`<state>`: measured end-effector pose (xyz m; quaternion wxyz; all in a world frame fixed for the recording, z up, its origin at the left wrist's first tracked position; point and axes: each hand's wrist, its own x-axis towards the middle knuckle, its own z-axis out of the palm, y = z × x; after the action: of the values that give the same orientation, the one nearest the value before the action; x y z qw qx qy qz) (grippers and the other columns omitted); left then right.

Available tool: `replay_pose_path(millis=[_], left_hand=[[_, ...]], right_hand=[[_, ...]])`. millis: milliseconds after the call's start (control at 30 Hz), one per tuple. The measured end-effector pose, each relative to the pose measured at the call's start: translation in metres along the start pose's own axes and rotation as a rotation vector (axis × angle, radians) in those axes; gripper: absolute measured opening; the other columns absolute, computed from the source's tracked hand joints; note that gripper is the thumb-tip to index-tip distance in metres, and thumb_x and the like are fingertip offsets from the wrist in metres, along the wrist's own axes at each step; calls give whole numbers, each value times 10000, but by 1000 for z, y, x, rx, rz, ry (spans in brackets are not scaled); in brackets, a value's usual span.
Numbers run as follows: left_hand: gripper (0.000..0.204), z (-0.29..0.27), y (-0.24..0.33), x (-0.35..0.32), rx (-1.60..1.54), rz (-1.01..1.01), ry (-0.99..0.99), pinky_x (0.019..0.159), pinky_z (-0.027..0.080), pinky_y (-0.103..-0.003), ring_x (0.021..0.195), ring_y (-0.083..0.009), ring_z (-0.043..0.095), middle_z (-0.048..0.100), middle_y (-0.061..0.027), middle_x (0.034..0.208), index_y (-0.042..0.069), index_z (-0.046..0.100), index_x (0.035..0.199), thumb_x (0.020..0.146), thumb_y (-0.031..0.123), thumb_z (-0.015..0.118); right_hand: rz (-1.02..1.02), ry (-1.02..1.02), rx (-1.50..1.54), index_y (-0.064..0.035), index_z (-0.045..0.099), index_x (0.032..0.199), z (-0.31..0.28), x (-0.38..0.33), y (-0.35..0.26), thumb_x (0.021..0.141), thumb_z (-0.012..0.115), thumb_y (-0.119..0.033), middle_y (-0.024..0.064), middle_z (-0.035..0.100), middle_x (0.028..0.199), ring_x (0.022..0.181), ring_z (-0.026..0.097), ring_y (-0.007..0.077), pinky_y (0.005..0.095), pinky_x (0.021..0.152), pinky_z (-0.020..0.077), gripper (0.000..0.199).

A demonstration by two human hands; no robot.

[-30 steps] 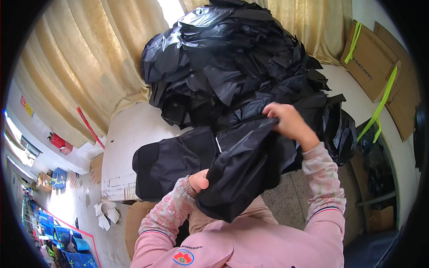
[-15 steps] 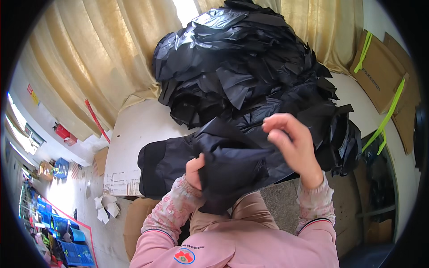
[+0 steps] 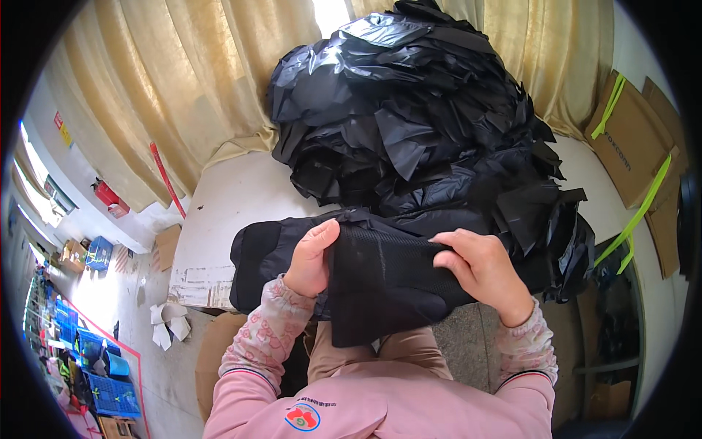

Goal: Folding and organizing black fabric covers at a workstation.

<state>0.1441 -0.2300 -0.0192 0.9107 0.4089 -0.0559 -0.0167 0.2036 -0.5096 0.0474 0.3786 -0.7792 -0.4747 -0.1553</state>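
A black fabric piece (image 3: 387,293) with a ribbed, mesh-like panel is stretched between my hands above my lap. My left hand (image 3: 310,260) grips its left edge, thumb on top. At the upper right edge my right hand (image 3: 486,272) pinches the cloth between thumb and fingers. Under and behind it, more flat black fabric pieces (image 3: 256,252) lie along the table's near edge. What exact article the cloth belongs to cannot be made out.
A tall heap of black fabric pieces (image 3: 409,110) covers much of the white table (image 3: 219,190). Flattened cardboard (image 3: 630,154) with yellow-green straps leans at the right. Beige curtains (image 3: 197,88) hang behind. Blue crates (image 3: 113,395) stand on the floor at far left.
The crumpled cloth now lies flatter, its ribbed panel facing up. My left hand has moved up along its edge; my right hand, earlier raised and apart, has come down onto it.
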Motion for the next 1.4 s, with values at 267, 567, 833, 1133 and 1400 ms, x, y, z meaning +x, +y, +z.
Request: replay_pose_path(millis=[267,567,833,1133,1400], left_hand=[[162,15,3,12,660,24,45,740,461,-199,812,-24,551,604,43,864,30,627,965,993,178,567],[310,3,-6,10,415,49,72,534,382,-191,594,-22,499,629,12,773,43,693,1060,998,284,508],[307,-1,24,2,956,-179,-20,491,457,-211,517,-85,589,637,-39,693,-14,633,775,987,195,559],[969,-99,-49,-37,269,-313,-231,1109,331,-417,1357,-245,393,375,-118,1483,143,231,1527,801,576,705],[767,-50,-138,-10,-88,-91,-216,1133,296,-501,1402,-333,330,298,-145,1544,241,342,1483,841,388,735]], right_hand=[[-135,-185,-99,-83,637,873,-21,4,-11,773,756,-254,52,591,702,618,609,270,357,534,460,231],[-118,-297,-113,-87,600,822,-32,-1,-15,776,749,-199,45,554,695,610,593,265,360,523,449,192],[-52,-232,-143,-28,630,870,-44,4,-13,750,753,-105,103,620,762,655,621,313,349,561,485,188],[254,147,424,-12,608,1070,-94,36,5,927,627,-64,-39,613,900,832,539,23,183,773,432,153],[343,386,1019,-15,629,1116,-74,69,11,954,621,-169,-7,672,994,880,627,62,209,785,490,224]])
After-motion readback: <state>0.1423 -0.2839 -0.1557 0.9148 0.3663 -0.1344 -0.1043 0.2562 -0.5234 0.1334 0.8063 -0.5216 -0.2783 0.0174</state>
